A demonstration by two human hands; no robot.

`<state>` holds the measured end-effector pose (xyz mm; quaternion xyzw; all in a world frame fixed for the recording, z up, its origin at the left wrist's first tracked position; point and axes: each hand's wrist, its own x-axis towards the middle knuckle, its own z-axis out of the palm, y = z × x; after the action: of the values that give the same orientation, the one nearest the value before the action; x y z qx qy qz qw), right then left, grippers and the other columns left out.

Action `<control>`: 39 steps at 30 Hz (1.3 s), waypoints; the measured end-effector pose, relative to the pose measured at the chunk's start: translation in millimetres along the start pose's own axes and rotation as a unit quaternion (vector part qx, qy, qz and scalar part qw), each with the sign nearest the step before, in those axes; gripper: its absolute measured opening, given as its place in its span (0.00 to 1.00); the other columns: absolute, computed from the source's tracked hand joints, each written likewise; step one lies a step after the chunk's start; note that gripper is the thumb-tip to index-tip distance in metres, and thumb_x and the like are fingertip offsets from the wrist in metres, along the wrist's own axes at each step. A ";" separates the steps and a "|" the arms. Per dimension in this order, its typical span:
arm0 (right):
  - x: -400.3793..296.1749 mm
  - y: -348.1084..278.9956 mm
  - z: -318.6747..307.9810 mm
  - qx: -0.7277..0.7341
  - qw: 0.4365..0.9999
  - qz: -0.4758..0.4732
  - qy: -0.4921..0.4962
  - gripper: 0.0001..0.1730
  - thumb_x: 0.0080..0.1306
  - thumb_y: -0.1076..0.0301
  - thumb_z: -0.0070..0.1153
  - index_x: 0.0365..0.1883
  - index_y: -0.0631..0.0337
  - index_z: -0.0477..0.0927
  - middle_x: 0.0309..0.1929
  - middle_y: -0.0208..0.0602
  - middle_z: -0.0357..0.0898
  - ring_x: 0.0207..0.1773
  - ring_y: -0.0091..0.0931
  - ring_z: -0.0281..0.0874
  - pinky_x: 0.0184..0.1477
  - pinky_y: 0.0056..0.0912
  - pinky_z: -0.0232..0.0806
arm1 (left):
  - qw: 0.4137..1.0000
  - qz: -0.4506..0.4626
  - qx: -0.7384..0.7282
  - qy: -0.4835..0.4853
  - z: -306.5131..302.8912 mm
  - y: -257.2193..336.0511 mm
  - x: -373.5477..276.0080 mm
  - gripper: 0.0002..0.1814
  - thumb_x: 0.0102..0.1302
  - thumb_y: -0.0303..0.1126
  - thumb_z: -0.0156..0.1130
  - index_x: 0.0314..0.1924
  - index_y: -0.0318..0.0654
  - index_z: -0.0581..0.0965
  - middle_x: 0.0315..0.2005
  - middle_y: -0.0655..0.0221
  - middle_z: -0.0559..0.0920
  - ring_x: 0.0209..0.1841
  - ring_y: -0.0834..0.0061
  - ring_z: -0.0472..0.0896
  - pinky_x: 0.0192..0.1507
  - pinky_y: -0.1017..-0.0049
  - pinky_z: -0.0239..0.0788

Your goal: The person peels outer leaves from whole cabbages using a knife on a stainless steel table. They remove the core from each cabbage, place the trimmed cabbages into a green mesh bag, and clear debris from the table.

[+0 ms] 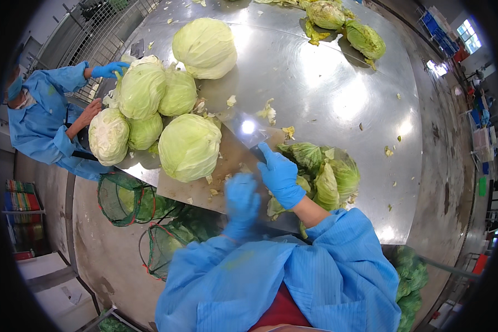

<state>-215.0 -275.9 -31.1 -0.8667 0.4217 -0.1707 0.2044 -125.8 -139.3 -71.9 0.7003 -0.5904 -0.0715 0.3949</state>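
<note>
My right hand [283, 176], in a blue glove, grips the dark handle of a wide-bladed knife [241, 126]. Its shiny blade points up and left over the brown cutting board [191, 189]. Blurred by motion, my left hand [241, 203] is at the board's near edge, also gloved in blue; its fingers look curled, but their exact pose is unclear. A trimmed pale-green cabbage [190, 147] rests on the board, left of the blade. Loose outer cabbage leaves [325, 180] lie heaped beside my right hand, partly behind it.
Across the table at left, a co-worker [52, 116] touches piled cabbages [143, 91]. Another large cabbage [205, 47] sits farther back. Untrimmed heads [366, 39] lie at the far right of the metal table [382, 124]. Green mesh bags [120, 199] hang below the near edge.
</note>
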 end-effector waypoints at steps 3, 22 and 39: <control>-1.9 -9.6 7.9 0.054 0.998 0.035 -0.010 0.33 0.54 0.61 0.65 0.61 0.46 0.72 0.39 0.40 0.80 0.39 0.39 0.79 0.40 0.40 0.72 | 0.968 -0.145 0.188 0.077 -28.7 -43.3 -17.1 0.30 0.60 0.38 0.59 0.59 0.29 0.68 0.57 0.48 0.70 0.61 0.43 0.64 0.66 0.50 0.49; 81.4 -4.0 26.7 -0.068 0.988 -0.114 -0.084 0.27 0.58 0.64 0.57 0.58 0.46 0.74 0.48 0.38 0.78 0.51 0.40 0.77 0.49 0.43 0.71 | 0.984 0.063 -0.107 -0.130 45.8 5.4 5.8 0.40 0.57 0.46 0.63 0.66 0.36 0.63 0.70 0.51 0.57 0.70 0.44 0.54 0.70 0.49 0.42; 80.8 139.0 -73.0 0.055 0.883 -0.082 -0.459 0.34 0.64 0.44 0.55 0.64 0.52 0.70 0.65 0.42 0.69 0.66 0.42 0.65 0.66 0.44 0.59 | 0.991 -0.062 0.076 -0.085 89.2 66.3 16.4 0.71 0.41 0.69 0.69 0.72 0.31 0.44 0.72 0.44 0.45 0.73 0.43 0.43 0.71 0.46 0.28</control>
<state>-293.7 -433.9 -27.8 -0.8667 0.1982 0.2071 0.4081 -222.6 -195.1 -84.1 0.7549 -0.5811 -0.1100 0.2834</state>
